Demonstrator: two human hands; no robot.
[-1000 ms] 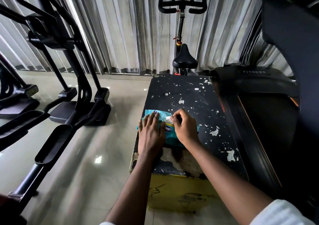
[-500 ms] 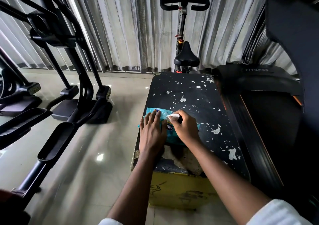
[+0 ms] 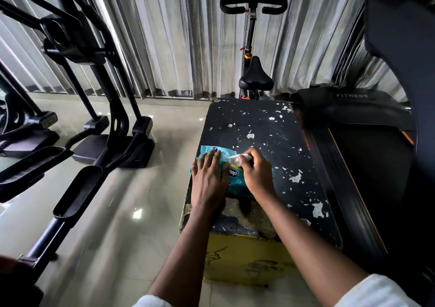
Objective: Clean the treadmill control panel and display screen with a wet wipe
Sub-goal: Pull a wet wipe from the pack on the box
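A teal wet-wipe pack (image 3: 235,177) lies on the near left part of a worn black box top (image 3: 266,137). My left hand (image 3: 208,179) lies flat on the pack's left side with straight fingers, pressing it down. My right hand (image 3: 256,173) pinches a white wet wipe (image 3: 237,158) that sticks out of the pack's opening. The treadmill (image 3: 367,156) stands to the right of the box; its dark upright (image 3: 404,47) rises at the right edge. Its panel and screen are out of view.
The box has yellow sides (image 3: 247,259) and stands on a glossy tiled floor (image 3: 131,212). An elliptical trainer (image 3: 77,99) fills the left. A spin bike (image 3: 253,47) stands behind the box, in front of grey curtains (image 3: 176,35).
My right hand has drawn the white wipe a little further out of the pack. My left hand stays flat on the pack. The view has shifted slightly.
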